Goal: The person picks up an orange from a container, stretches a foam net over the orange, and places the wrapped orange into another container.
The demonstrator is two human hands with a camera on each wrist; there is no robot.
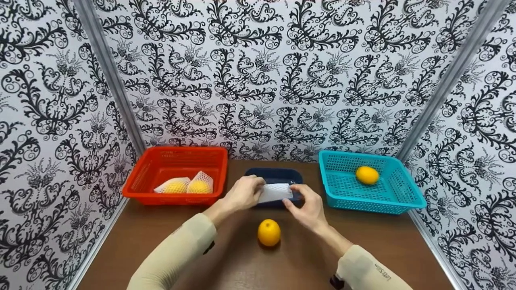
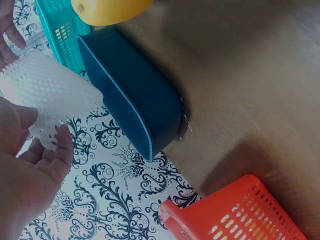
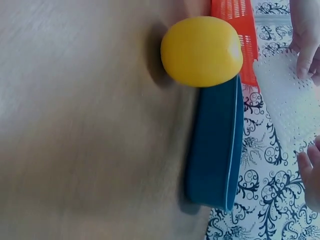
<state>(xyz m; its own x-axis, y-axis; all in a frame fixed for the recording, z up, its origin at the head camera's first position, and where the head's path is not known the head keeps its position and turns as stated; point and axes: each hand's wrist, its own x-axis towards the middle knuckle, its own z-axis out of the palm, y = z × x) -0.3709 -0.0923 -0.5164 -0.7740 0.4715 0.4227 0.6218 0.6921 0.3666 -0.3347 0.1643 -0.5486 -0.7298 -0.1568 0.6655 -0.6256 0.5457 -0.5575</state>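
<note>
A white foam fruit net is stretched between both hands, above the dark blue bin. My left hand pinches its left end, with thumb and fingers at the mesh edge in the left wrist view. At the other end, the thumb and index finger of my right hand grip the net's opening. An orange sits on the table in front of the bin, nearer to me than the hands. Close up, it shows bare and smooth in the right wrist view.
On the left stands a red basket with two net-wrapped fruits inside. A turquoise basket on the right holds one bare orange. Patterned walls enclose the brown table at the back and sides.
</note>
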